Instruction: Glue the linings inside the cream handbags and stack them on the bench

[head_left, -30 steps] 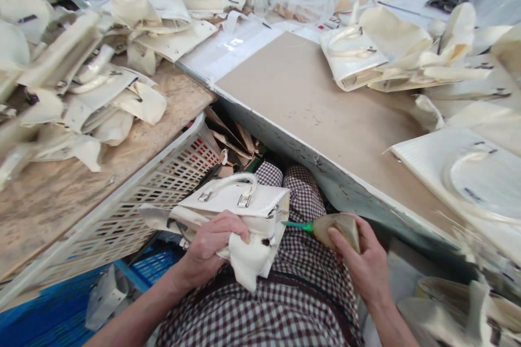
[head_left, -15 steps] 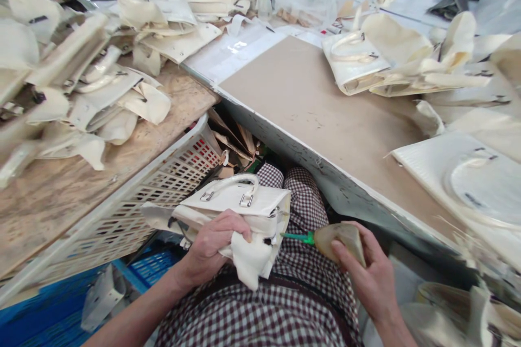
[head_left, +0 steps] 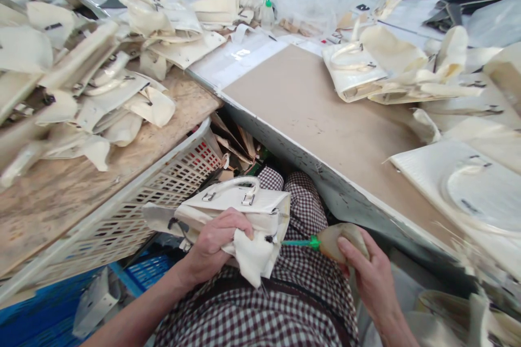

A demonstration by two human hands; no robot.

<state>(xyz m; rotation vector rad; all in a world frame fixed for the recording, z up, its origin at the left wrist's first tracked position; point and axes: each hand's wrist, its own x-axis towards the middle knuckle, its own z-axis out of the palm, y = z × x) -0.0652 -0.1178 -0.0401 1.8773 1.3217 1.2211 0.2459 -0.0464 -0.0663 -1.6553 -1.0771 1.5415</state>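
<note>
A white handbag [head_left: 264,203] with a handle and metal rings rests over my lap. My left hand [head_left: 217,238] is closed on its side, thumb and fingers pinching the material near a loose white flap. My right hand [head_left: 368,263] is wrapped round a tan squeeze bottle [head_left: 336,241] with a green nozzle. The nozzle lies sideways, its tip at the bag's right edge; whether it touches the bag I cannot tell.
White bag pieces lie heaped on the wooden table [head_left: 195,103] at the left and on the brown board [head_left: 301,97] at the right. A cream basket [head_left: 163,190] and a blue crate [head_left: 49,309] stand low at the left. Another green-tipped bottle [head_left: 267,13] stands at the back.
The bottle in my right hand has shifted slightly right and down, its nozzle now lower along the bag's edge. My left hand keeps its hold on the bag. The view has tilted slightly upward.
</note>
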